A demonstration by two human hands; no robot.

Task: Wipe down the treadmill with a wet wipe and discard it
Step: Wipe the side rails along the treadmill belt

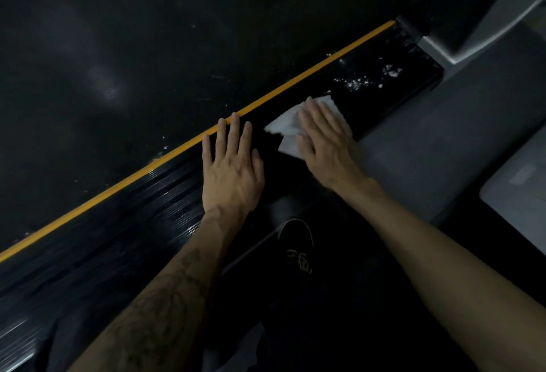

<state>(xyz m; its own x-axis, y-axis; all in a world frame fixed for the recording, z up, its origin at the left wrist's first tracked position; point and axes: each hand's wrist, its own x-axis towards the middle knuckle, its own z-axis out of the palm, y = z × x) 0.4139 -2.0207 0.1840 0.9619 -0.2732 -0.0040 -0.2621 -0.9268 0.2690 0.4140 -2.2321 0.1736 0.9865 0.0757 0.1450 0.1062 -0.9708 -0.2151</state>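
The treadmill's black side rail (165, 194) runs diagonally from lower left to upper right, edged by a yellow strip (295, 79) beside the dark belt (133, 46). My right hand (325, 141) lies flat with straight fingers on a crumpled white wet wipe (288, 128), pressing it onto the rail. My left hand (233, 165) rests flat on the rail just left of the wipe, fingertips reaching the yellow strip. White specks (363, 80) mark the rail beyond the wipe.
A grey upright and its base (443, 46) stand at the rail's far end, upper right. Grey floor (428, 147) lies right of the rail. A light grey panel (520, 191) sits at the right edge. My dark shoe (297, 241) is below the hands.
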